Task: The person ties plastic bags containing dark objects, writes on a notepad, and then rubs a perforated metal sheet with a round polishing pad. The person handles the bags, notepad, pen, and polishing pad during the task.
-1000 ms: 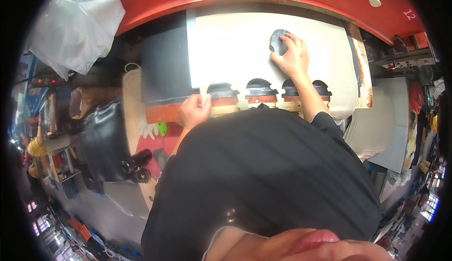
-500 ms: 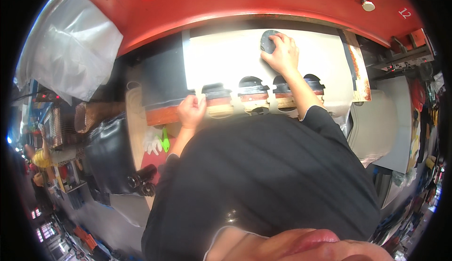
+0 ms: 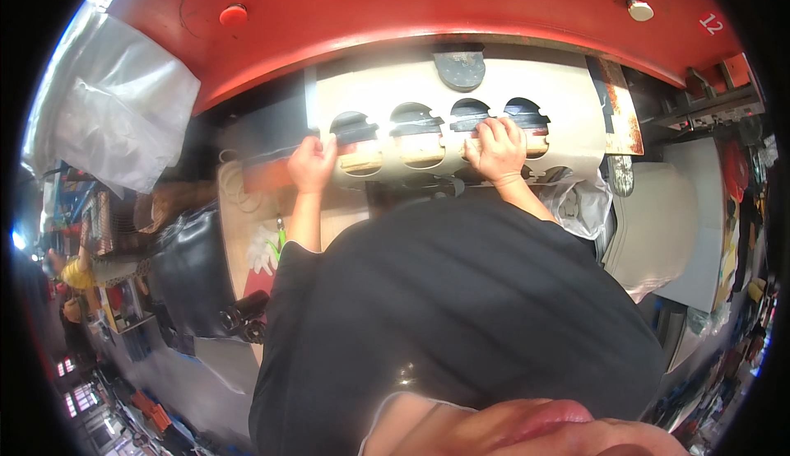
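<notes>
A cream sheet (image 3: pixel 395 86) lies across the bench under the red machine, with a row of several rounded, notched holes cut through it. Dark and wood-coloured surfaces show through these openings. At the sheet's left edge is my left hand (image 3: pixel 313 164), thumb and fingers closed on that edge. My right hand (image 3: pixel 499 150) has its fingers bent over the strip between two holes on the right, gripping the sheet there. On the sheet's far side, close to the machine, sits a dark grey rounded piece (image 3: pixel 460 71), apparently a cutting die. Neither hand touches it.
The red machine head (image 3: pixel 395 3) spans the far side, with a red button (image 3: pixel 234 16) and a pale knob (image 3: pixel 640 9). Plastic sheeting (image 3: pixel 123 102) hangs at left. A rusty bar (image 3: pixel 619 110) lies right of the sheet. A white glove (image 3: pixel 262 248) rests at lower left.
My right hand has let go of the dark rounded piece and come nearer, onto the sheet. The sheet with its holes has shifted away from me, toward the machine.
</notes>
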Motion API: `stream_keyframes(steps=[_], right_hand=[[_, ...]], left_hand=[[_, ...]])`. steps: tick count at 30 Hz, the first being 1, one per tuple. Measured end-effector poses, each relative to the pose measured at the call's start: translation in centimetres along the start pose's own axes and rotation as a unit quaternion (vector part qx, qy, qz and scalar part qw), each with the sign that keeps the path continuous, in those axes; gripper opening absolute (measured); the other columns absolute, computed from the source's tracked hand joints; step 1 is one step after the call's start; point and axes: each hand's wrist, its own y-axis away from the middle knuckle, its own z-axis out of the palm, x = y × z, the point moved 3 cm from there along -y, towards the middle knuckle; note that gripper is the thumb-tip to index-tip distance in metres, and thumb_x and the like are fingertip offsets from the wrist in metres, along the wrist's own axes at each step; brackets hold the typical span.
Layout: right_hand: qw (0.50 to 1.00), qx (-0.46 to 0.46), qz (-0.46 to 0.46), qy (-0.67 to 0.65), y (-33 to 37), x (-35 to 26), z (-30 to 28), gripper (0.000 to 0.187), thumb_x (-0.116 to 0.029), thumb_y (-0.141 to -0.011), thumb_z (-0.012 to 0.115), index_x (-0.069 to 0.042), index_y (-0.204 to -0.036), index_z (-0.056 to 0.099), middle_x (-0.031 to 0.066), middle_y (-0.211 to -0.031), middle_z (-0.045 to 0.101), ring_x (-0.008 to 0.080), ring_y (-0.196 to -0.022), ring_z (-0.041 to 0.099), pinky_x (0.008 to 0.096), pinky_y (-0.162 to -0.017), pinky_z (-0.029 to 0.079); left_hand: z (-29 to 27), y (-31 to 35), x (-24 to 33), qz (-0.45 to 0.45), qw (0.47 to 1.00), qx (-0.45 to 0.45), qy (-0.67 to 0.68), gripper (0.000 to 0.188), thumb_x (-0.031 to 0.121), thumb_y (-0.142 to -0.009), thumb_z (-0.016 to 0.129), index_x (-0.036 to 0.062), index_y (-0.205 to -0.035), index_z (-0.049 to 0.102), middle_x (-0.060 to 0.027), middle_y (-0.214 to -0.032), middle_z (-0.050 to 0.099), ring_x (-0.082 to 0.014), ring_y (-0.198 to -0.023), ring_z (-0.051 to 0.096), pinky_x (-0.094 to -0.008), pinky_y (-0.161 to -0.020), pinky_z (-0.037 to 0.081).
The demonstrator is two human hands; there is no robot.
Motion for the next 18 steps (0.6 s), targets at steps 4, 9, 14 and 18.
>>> stream_keyframes(steps=[4,9,14,18], right_hand=[[1.000,0.011,0.000,-0.005,-0.2,0.0,0.4,0.034,-0.039,-0.075,0.068,-0.009,-0.092,0.067,0.0065,-0.101,0.066,0.0275,-0.105,0.057,0.0427,-0.088,0.044],[0.996,-0.057,-0.013,-0.074,-1.1,1.5,-0.4,0.037,-0.040,-0.079,0.066,-0.007,-0.095,0.066,0.0093,-0.096,0.066,0.0293,-0.102,0.059,0.0435,-0.087,0.044],[0.948,0.264,0.168,-0.066,-8.4,16.4,-11.7,0.032,-0.029,-0.092,0.062,-0.004,-0.072,0.061,0.0157,-0.070,0.062,0.0359,-0.067,0.060,0.0477,-0.064,0.046],[0.941,0.224,0.208,-0.144,-15.6,21.3,-15.3,0.036,-0.034,-0.097,0.054,-0.003,-0.085,0.067,0.0178,-0.085,0.069,0.0365,-0.079,0.066,0.0426,-0.069,0.051]], left_hand=[[-0.1,2.3,0.7,-0.104,0.994,-0.008,0.014,0.045,0.039,-0.074,0.080,0.0050,-0.095,0.059,-0.0102,-0.075,0.062,-0.0273,-0.071,0.062,-0.0386,-0.066,0.049],[1.0,4.5,1.9,-0.109,0.994,0.004,-0.025,0.068,0.043,-0.075,0.078,-0.0037,-0.117,0.052,-0.0241,-0.107,0.062,-0.0411,-0.102,0.058,-0.0474,-0.091,0.044],[0.4,4.0,3.1,-0.077,0.993,0.033,-0.089,0.055,0.039,-0.077,0.075,-0.0027,-0.107,0.057,-0.0239,-0.101,0.064,-0.0427,-0.099,0.058,-0.0494,-0.086,0.044],[-1.9,3.3,5.1,-0.021,0.963,0.012,-0.269,0.044,0.042,-0.079,0.071,0.0029,-0.097,0.062,-0.0177,-0.093,0.064,-0.0390,-0.090,0.061,-0.0509,-0.079,0.047]])
